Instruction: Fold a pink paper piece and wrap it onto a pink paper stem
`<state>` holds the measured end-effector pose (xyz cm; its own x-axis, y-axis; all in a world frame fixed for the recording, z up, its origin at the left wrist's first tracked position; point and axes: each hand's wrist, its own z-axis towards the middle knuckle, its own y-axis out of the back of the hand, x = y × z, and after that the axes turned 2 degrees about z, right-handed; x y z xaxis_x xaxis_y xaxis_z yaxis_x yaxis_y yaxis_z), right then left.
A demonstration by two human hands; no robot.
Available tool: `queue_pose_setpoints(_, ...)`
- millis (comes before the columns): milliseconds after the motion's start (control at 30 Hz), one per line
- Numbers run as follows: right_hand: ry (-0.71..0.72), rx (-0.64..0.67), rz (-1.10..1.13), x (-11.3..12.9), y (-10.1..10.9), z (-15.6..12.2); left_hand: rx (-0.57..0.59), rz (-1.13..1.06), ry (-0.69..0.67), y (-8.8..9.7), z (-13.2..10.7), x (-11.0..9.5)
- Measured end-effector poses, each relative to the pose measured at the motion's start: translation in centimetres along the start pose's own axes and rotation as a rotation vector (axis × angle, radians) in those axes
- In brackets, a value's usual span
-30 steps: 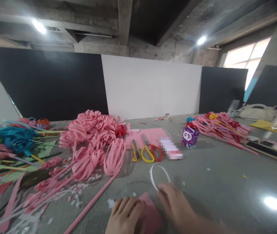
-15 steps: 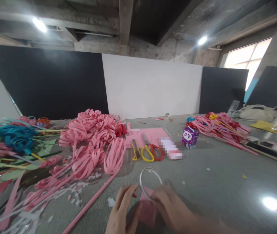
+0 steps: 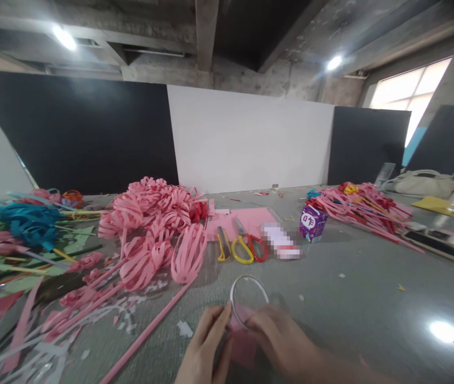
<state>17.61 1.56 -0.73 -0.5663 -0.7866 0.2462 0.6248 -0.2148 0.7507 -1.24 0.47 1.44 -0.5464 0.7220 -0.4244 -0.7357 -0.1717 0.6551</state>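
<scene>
Low at the bottom edge, the left hand (image 3: 205, 349) and the right hand (image 3: 280, 344) meet over a small pink paper piece (image 3: 243, 341), both pinching it between fingers and thumb. A thin white tape ring (image 3: 249, 292) stands just behind the paper, its lower rim touching the fingertips; which hand grips the ring cannot be told.

Beyond the hands on the grey table (image 3: 371, 298) lie two pairs of scissors, one with yellow handles (image 3: 241, 250) and one with red handles (image 3: 259, 248), beside a yellow utility knife (image 3: 222, 246), all partly on a pink sheet (image 3: 251, 220). A purple carton (image 3: 312, 223) stands to the right of them. A long pink strip (image 3: 150, 333) runs diagonally just left of the left hand. A heap of pink looped paper flowers (image 3: 154, 229) fills the left centre, with blue and green paper (image 3: 26, 226) further left, and another pile of pink flowers (image 3: 360, 205) at far right.

Both wrists are cut off by the frame, and much of the paper piece is hidden under the fingers. One object beside the scissors is blurred out.
</scene>
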Motion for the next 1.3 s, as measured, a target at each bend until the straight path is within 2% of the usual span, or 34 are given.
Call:
queue_pose_setpoints(200,-0.031,0.024,-0.012,-0.4,-0.5,-0.2,-0.008,0.005,-0.004,-0.1,0.0,-0.2)
queue_pose_setpoints(367,-0.001,0.002,-0.042,-0.1,-0.4,0.0,-0.028,0.006,0.000,-0.2,-0.2,-0.3)
queue_pose_setpoints(667,0.019,0.069,-0.029,0.6,0.7,0.6,0.090,-0.163,0.163,0.3,0.6,-0.4)
queue_pose_setpoints(833,0.042,0.109,-0.018,0.6,0.8,0.4,0.084,-0.190,0.206,0.2,0.7,-0.4)
queue_pose_setpoints(967,-0.020,0.092,0.005,0.4,0.5,0.3,0.071,-0.148,0.173,0.3,0.6,-0.6)
queue_pose_setpoints(1133,-0.041,0.058,0.020,0.3,0.4,0.2,0.091,-0.110,0.049,0.6,0.9,-1.1)
queue_pose_setpoints(1300,0.021,0.093,-0.017,-0.1,0.0,-0.3,0.055,-0.059,-0.025,0.4,0.6,-1.2)
